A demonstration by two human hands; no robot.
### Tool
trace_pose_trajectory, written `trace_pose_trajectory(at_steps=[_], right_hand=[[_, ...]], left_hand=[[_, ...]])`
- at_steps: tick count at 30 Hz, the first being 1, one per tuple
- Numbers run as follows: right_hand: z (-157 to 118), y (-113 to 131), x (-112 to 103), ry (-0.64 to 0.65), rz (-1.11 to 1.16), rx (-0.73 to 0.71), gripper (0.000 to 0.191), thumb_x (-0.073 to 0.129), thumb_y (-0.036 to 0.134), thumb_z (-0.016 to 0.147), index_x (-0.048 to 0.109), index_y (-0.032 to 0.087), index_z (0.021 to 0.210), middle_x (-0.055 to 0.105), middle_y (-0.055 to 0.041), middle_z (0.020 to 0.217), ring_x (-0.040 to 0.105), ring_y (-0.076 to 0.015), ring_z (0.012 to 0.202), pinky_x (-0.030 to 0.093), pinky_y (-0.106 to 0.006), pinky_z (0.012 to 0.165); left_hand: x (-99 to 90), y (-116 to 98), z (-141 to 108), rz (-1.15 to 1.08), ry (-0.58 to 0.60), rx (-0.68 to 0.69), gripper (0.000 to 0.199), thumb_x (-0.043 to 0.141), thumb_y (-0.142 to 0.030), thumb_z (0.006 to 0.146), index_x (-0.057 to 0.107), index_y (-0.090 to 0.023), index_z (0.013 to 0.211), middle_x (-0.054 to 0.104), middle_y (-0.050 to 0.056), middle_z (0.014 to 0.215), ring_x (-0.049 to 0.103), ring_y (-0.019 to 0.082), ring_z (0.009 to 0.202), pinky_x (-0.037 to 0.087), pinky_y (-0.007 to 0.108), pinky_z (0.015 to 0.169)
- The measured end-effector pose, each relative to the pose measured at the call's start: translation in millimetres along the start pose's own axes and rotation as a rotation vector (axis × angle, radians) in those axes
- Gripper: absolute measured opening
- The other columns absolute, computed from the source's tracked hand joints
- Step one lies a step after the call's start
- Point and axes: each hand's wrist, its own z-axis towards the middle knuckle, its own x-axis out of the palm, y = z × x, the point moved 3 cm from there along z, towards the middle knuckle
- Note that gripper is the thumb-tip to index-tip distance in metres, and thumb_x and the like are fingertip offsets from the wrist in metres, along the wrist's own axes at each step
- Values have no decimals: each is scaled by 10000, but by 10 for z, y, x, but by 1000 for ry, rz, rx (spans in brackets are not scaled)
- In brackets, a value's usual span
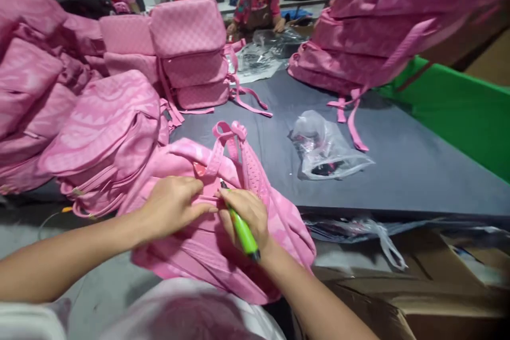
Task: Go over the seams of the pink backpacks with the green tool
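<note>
A pink backpack [287, 223] lies at the table's front edge, its straps and top loop toward the far side. My left hand [175, 204] is closed on the backpack's fabric, with thumb and fingers pinching near a seam. Close beside it, my right hand [249, 212] is wrapped around a bright green pen-like tool [244, 234] with dark ends. The tool's thin tip points up and away, near a small red patch [199, 169] on the backpack. The fingertips of both hands nearly meet at the seam; what lies under them is hidden.
More pink backpacks [107, 122] are piled at left, with stacked checkered bags [189, 26] behind. Another backpack stack [358, 37] stands at right by a green panel [458, 111]. A clear plastic bag [329, 149] lies on the grey table [406, 170]. Across it is another person [258, 8].
</note>
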Motion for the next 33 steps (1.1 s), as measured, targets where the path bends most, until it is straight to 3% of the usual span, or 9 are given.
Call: trace_pose_trajectory(at_steps=[3,7,9,12,14,19,23,29,33], right_hand=[[-314,-255,228,53,22,104,405,585,117,921,585,204,1317,742,-88,981,716,-216,851,586,-360,746],[-569,-375,321,27,16,170,462,552,74,919,554,222,1356,715,-116,1106,698,-248,1020,587,-428,863],[-581,-309,319,57,13,185,466,555,93,918,544,245,1359,705,-107,1117,689,-252,1029,580,-449,877],[-556,-223,321,141,35,247,354,586,168,911,591,229,1260,682,-108,1044,669,-267,976,562,-477,856],[-571,-234,315,188,54,279,301,601,243,923,606,217,1223,667,-114,1018,653,-278,965,551,-490,849],[-732,-502,301,217,191,463,387,555,343,970,525,244,1342,700,-115,1118,687,-281,1041,564,-480,903],[-798,-683,308,129,230,747,340,623,335,932,528,243,1246,728,-69,1012,727,-235,882,599,-395,787],[-507,-821,213,406,196,647,219,650,292,916,679,238,1126,766,-52,1037,740,-211,885,599,-365,862],[-301,-909,136,607,228,674,284,656,324,924,706,215,1181,761,-62,1131,745,-228,967,595,-366,896]], left_hand=[[403,250,60,-139,166,64,243,554,-358,991,694,-165,946,726,34,883,659,141,775,463,244,681],[463,365,291,150,-110,211,288,496,-246,1002,640,-213,1249,619,117,1367,539,255,1289,419,434,1067],[476,395,487,231,-80,182,544,607,-309,945,468,-228,1464,453,136,1545,382,315,1434,341,510,1135],[639,514,816,273,148,103,998,776,-416,793,223,-202,1595,373,170,1581,363,376,1422,377,522,1085],[771,601,963,287,230,73,1042,803,-444,756,223,-230,1596,418,164,1544,421,375,1366,409,507,1042],[923,635,964,309,212,170,1212,811,-492,730,46,-185,1619,184,223,1655,218,414,1509,291,585,1146],[1022,561,909,349,231,328,1128,751,-400,791,9,-211,1619,-7,192,1694,51,409,1561,134,650,1194],[1123,573,1038,390,216,243,896,606,-270,883,102,-178,1618,132,164,1689,383,385,1417,378,538,1085],[1108,549,1041,359,224,196,803,568,-225,909,174,-158,1605,125,163,1689,285,405,1477,338,566,1106]])
